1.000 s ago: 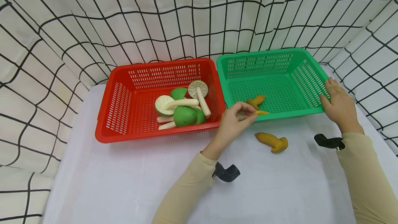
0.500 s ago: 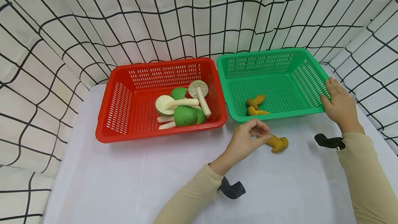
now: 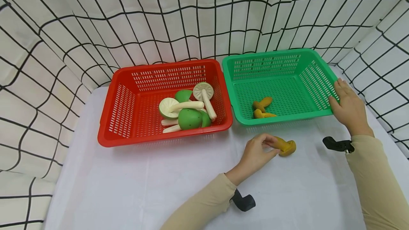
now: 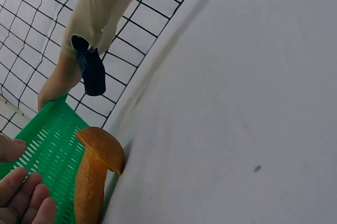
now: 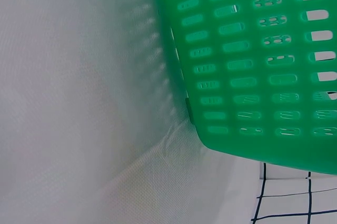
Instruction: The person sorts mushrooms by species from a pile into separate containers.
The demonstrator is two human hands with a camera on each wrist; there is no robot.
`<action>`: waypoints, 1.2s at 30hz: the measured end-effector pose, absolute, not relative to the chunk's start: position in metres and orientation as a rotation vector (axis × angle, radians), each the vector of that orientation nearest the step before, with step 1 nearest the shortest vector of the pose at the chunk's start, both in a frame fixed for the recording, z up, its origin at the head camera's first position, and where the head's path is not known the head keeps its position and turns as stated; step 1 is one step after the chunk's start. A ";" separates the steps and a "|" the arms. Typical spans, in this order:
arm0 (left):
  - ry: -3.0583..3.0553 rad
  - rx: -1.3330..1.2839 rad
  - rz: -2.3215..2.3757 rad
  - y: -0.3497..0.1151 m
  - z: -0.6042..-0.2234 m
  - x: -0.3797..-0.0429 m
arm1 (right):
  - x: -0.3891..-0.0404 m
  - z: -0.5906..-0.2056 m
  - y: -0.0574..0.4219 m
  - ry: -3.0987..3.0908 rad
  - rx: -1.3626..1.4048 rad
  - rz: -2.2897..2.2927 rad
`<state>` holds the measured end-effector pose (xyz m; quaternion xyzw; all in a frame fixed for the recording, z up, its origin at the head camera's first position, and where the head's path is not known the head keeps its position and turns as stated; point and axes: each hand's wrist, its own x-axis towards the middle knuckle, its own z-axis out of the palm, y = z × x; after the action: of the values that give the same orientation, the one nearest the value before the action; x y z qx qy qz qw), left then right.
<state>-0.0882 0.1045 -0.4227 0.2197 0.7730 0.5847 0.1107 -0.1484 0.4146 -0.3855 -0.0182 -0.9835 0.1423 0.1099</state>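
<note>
My left hand point(image 3: 260, 151) is over a brown-yellow toy mushroom point(image 3: 286, 147) lying on the white cloth in front of the green basket point(image 3: 297, 116). Its thumb and index finger overlap the stem in the head view. In the left wrist view a gap shows between the thumb point(image 4: 10, 148) and the curved fingers, beside the mushroom point(image 4: 97, 171). My right hand point(image 3: 349, 108) rests on the green basket's right rim, fingers straight and thumb spread. The right wrist view shows only the slotted basket wall point(image 5: 242, 66), not the hand. Two smaller mushrooms point(image 3: 263, 103) lie inside that basket.
A red basket point(image 3: 124, 141) stands to the left against the green one, with several green-capped, white-stemmed toy mushrooms point(image 3: 190, 119) piled at its right side. Black wire mesh point(image 3: 198, 8) with white cloth behind it encloses the table at the back and sides.
My left hand has moved from the green basket's front left corner down and right to the mushroom on the cloth. A yellow mushroom it covered now shows in the basket. The right hand stayed put.
</note>
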 end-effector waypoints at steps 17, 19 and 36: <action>2.577 0.716 1.432 0.111 -0.446 -0.096 | -0.150 -0.385 0.413 -2.891 -0.077 0.430; 2.610 0.734 1.418 0.111 -0.449 -0.095 | -0.149 -0.385 0.414 -2.888 -0.072 0.433; 2.762 0.850 1.275 0.115 -0.460 -0.102 | -0.147 -0.385 0.413 -2.882 -0.059 0.441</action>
<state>-0.1015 0.1149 -0.4600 0.2690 0.8745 0.4035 -0.0085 -0.1467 0.4132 -0.3849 -0.0200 -0.9820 0.1503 0.1122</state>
